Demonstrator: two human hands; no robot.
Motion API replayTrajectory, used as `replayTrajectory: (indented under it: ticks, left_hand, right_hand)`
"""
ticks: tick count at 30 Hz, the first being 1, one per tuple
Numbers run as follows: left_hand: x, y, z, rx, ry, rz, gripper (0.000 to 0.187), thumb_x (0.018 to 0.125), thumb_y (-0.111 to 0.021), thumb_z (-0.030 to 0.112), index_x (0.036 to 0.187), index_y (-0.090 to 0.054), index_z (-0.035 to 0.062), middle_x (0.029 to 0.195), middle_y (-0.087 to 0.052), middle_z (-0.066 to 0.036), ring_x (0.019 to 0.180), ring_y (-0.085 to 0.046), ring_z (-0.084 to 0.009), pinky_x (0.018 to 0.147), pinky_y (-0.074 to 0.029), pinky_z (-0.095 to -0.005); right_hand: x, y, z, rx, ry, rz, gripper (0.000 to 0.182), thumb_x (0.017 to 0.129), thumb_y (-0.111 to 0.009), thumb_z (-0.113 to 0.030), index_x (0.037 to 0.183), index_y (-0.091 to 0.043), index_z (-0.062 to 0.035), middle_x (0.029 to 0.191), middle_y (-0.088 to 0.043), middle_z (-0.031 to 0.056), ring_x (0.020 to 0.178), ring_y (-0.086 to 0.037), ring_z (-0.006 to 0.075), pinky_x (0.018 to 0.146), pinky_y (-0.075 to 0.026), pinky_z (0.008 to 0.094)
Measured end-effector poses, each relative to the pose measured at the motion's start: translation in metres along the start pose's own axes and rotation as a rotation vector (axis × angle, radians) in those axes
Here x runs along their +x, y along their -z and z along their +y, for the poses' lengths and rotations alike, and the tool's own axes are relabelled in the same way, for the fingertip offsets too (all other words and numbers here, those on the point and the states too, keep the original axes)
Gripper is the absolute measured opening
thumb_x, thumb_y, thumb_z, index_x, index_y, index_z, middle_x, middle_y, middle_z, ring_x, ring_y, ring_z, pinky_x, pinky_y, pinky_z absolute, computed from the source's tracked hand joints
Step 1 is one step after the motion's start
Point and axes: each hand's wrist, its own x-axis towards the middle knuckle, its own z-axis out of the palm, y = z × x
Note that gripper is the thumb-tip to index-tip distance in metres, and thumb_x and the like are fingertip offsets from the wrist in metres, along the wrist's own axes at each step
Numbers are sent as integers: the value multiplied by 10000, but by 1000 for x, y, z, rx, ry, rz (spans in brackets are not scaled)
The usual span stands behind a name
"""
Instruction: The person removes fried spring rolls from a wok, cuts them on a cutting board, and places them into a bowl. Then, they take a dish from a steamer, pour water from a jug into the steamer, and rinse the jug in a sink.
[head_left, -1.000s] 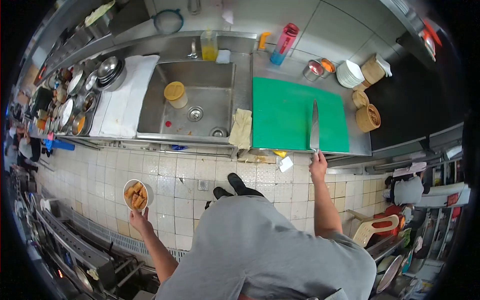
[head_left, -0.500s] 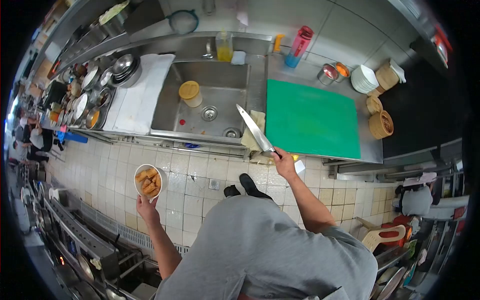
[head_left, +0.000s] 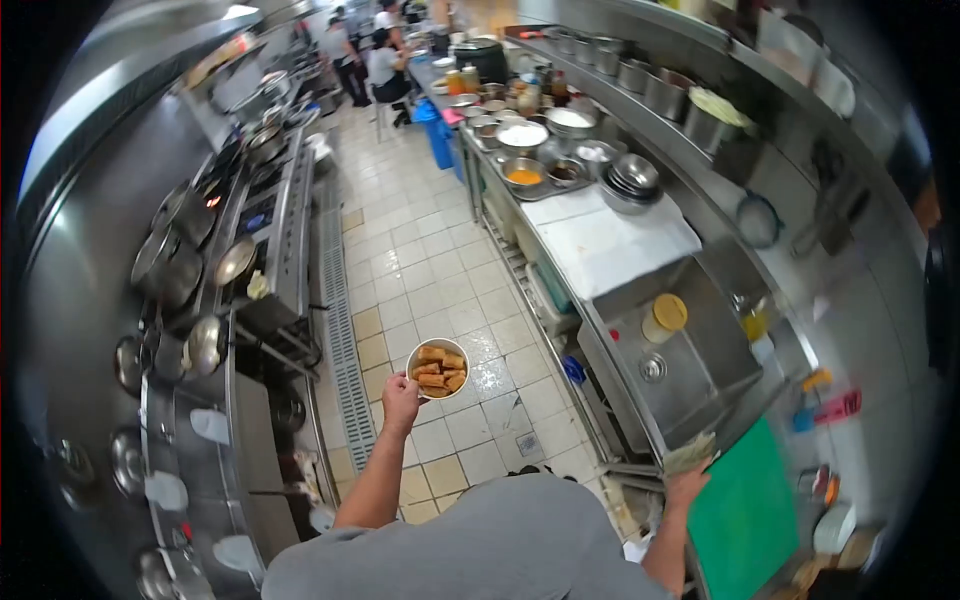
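Note:
My left hand (head_left: 401,402) grips the rim and side of a white paper bowl (head_left: 411,370), holding it over the floor. Golden-brown fried rolls (head_left: 438,366) fill the bowl. My right hand (head_left: 686,487) is at the near left edge of the green cutting board (head_left: 745,510), beside a folded beige cloth (head_left: 690,455). Blur and the angle hide how its fingers are set. No knife blade can be made out there.
A sink (head_left: 690,380) holds a yellow-lidded container (head_left: 664,317). White towels (head_left: 615,240), stacked metal bowls (head_left: 630,185) and food pans line the right counter. Stoves (head_left: 265,220) with pans run along the left. A floor drain grate (head_left: 345,350) crosses the aisle, with people (head_left: 385,65) far down it.
The view has swung left to look down the aisle. My left hand still carries the bowl. The knife that my right hand held over the sink's corner no longer shows.

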Motion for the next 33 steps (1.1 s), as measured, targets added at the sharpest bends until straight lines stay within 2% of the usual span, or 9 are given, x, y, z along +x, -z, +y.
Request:
replayTrajectory:
  ticks: [7,9,12,14,21,23,27,30,33]
  left_hand:
    - [-20,61,14,120,46,173,269,847,-611,20,627,-470,-45,1334,-485,-173,1108,-603,-296,652,-671,-451]
    - [-20,71,6,186,20,230,260,842,-613,18,626,-480,-39,1325,-493,-158,1087,-613,-283,633,-672,-432]
    - [-18,77,11,190,35,225,261,847,-615,22,628,-486,-35,1320,-496,-155,1102,-605,-280,631,-672,-432]
    - [-12,72,16,185,44,250,264,859,-610,31,634,-489,-33,1320,-496,-154,1105,-602,-272,642,-673,-428]
    - [33,24,40,83,2,62,205,872,-604,40,694,-523,-22,1283,-538,-154,954,-648,-263,651,-663,-434]
    - [52,9,38,106,96,6,201,877,-603,44,705,-522,-22,1312,-523,-161,976,-647,-277,663,-663,-448]
    - [77,-52,57,-32,95,-49,198,894,-601,53,732,-513,-18,1378,-494,-179,1038,-644,-315,725,-661,-491]
    - [108,-82,51,-38,60,-61,211,904,-595,47,724,-505,-17,1365,-516,-178,988,-662,-314,729,-662,-491]
    - [129,-112,56,-67,169,-126,206,912,-578,35,722,-510,-9,1370,-511,-171,982,-660,-295,703,-663,-474]
  right_hand:
    - [-106,12,-61,-17,-71,-295,841,808,-571,32,1534,-149,85,1270,-407,374,1087,-549,489,999,-450,480]
    - [-139,-20,-3,-45,103,-242,814,809,-548,56,1527,-168,88,1337,-406,361,1101,-567,473,977,-484,449]
    - [-164,31,9,37,125,-257,810,823,-556,-12,1563,-227,-31,1317,-442,336,1203,-476,510,1003,-406,538]
    - [-167,52,25,19,153,-55,725,871,-512,-9,1558,-287,-73,1289,-470,340,1190,-481,519,973,-412,556]
    - [-51,94,39,-170,-446,100,592,945,-465,-62,1524,-341,-61,1199,-551,289,996,-598,487,822,-481,564]
    - [-22,12,184,-203,-207,376,468,950,-483,-67,1415,-480,-13,1146,-593,253,953,-623,449,815,-504,527]
    - [14,12,141,-639,-363,761,403,974,-535,-269,1308,-581,-50,1014,-656,88,849,-635,273,710,-483,438]
    - [80,-12,104,-799,-266,728,419,975,-562,-348,1275,-614,-60,1002,-682,44,872,-637,239,745,-469,422]
    - [177,-51,49,-789,149,302,464,956,-593,-383,1283,-612,-54,1097,-697,78,1048,-629,313,955,-447,462]
